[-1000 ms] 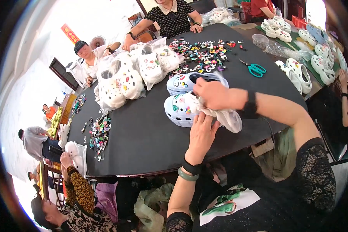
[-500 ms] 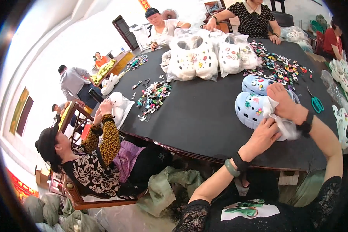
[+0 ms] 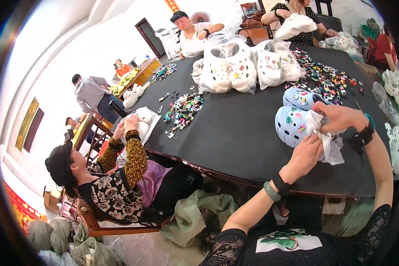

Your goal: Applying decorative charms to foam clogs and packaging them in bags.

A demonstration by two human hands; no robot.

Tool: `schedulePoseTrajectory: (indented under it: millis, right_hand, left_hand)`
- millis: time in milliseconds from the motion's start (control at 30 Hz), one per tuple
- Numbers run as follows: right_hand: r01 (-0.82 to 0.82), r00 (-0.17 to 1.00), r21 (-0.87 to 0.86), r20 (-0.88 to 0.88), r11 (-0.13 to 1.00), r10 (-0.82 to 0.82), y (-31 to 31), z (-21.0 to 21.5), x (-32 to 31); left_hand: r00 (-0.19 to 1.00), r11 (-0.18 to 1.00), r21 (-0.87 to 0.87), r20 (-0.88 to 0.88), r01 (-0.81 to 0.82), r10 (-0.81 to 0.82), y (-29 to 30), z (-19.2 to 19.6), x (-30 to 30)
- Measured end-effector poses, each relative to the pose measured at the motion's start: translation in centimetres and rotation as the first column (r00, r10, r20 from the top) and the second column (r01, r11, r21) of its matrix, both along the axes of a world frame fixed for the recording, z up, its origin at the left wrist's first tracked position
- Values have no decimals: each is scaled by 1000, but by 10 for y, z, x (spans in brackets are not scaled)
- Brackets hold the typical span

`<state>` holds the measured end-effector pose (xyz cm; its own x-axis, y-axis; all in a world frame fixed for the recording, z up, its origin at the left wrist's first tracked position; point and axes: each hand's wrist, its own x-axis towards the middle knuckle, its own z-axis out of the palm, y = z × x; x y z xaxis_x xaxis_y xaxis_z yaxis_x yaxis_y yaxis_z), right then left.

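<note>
The nearer light-blue clog (image 3: pixel 289 127), long axis sideways with toe leftward, lies left of my right hand (image 3: pixel 340 117), which pinches white wrapping (image 3: pixel 332 152) at its opening, and just beyond my left hand (image 3: pixel 303 155), touching that wrapping, grip unclear.

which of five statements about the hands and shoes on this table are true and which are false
1. The wearer's left hand and right hand are both at the white wrapping. True.
2. The blue clogs by these hands are undecorated. False: colourful charms sit on them.
3. The white clogs in clear plastic bags are farther from the wearer than the blue clogs. True.
4. The green bangle is on the wearer's right arm. False: it is on the left arm.
5. Loose charms lie in heaps on the dark table. True.
</note>
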<state>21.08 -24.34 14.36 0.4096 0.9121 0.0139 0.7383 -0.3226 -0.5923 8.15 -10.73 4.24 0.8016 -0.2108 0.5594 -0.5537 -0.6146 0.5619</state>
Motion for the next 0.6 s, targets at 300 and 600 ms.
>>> schedulePoseTrajectory:
  millis: [300,600]
  right_hand:
    - [267,647,40,733,963,-210,33,-39,-2]
    - [251,792,12,573,968,-212,24,-33,-4]
  left_hand:
    - [993,994,-94,104,57,-47,-4,8,-4]
    - [998,997,-75,63,27,-22,-4,4,-3]
